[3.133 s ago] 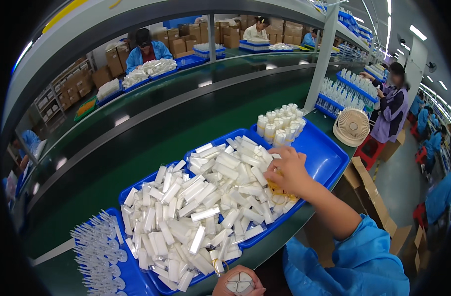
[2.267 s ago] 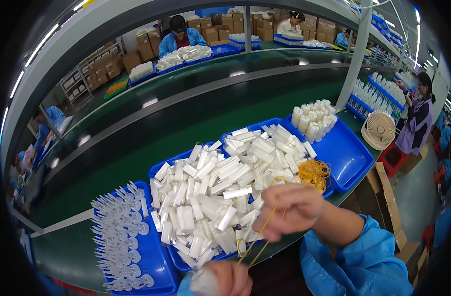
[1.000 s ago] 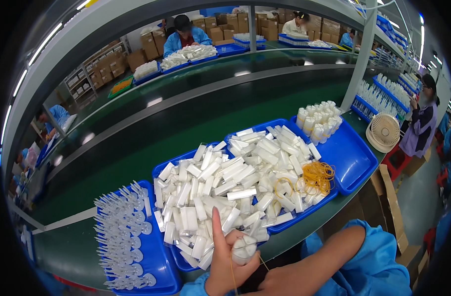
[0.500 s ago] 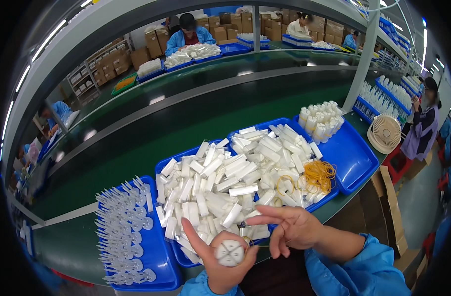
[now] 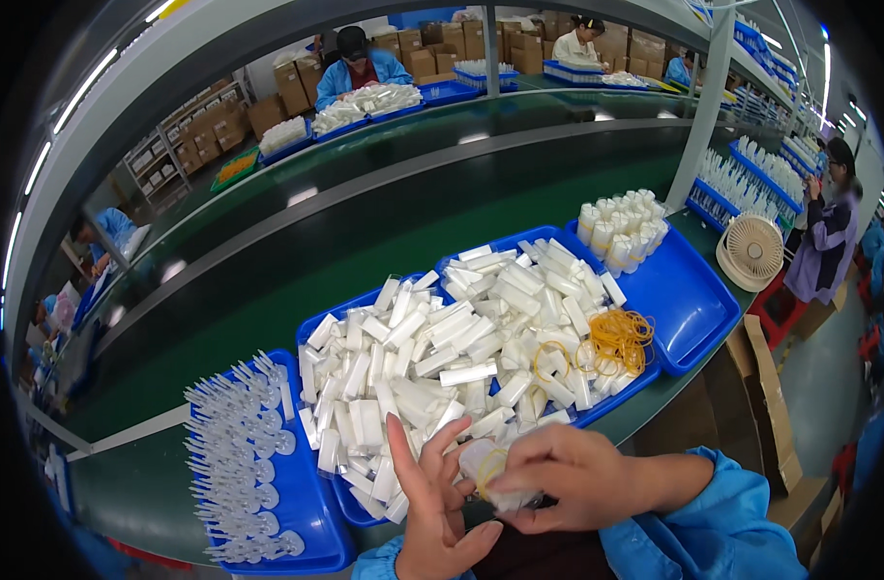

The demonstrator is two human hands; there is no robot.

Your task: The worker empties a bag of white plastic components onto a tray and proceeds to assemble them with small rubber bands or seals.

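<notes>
One white bundle (image 5: 483, 464) between fingers (image 5: 539, 478)

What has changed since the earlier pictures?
The right hand came from the rubber bands toward the person and now holds the white bundle, a yellow band around it. The left hand, which held the bundle, has opened beside it. The blue trays and fan stayed put.
</notes>
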